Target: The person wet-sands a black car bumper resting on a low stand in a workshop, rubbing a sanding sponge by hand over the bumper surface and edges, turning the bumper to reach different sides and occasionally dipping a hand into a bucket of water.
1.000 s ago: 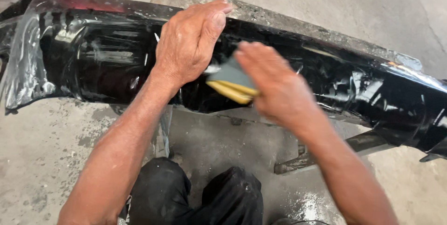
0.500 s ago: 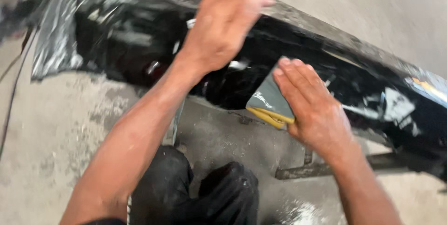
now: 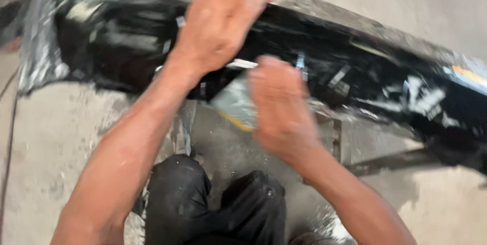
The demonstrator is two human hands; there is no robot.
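Bumper (image 3: pixel 355 67): I see the glossy black panel's long axis run from upper left down to the right edge.
Left hand (image 3: pixel 218 27): flat, fingers curled over the bumper's top edge.
Sanding block (image 3: pixel 234 105): grey-and-yellow, at the bumper's lower edge.
Right hand (image 3: pixel 281 108): blurred, pressing the block.

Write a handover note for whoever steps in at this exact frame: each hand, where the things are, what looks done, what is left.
Left hand: flat on the top edge of the glossy black panel, bracing it.
Right hand: pressing a grey and yellow sanding pad against the panel's lower edge; blurred.
Panel lies across the concrete floor, its surface wet and streaked.
Done: cannot tell how much is sanded.
Left: probably the rest of the panel.
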